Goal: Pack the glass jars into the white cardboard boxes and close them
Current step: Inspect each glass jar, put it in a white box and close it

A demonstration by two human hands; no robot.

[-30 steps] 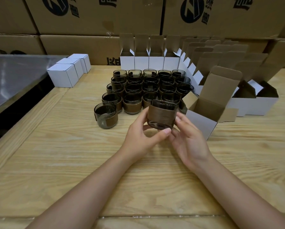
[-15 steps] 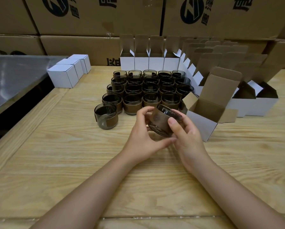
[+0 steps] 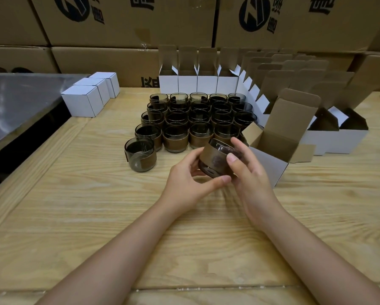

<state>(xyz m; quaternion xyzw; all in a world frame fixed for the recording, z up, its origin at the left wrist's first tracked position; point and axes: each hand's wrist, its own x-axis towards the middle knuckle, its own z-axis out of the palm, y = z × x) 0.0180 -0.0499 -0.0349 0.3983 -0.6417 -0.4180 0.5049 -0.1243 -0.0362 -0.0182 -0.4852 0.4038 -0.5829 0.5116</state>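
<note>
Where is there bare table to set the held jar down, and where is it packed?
Bare wood: the wide near table beside both forearms; the patch between the closed white boxes and the lone jar; the strip near-right of the tipped open box. Crowded: the jar block and open-box rows behind it, beyond the held jar.

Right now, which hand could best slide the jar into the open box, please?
Probably the right hand: it holds the jar beside the open box; the left hand sits farther away.
</note>
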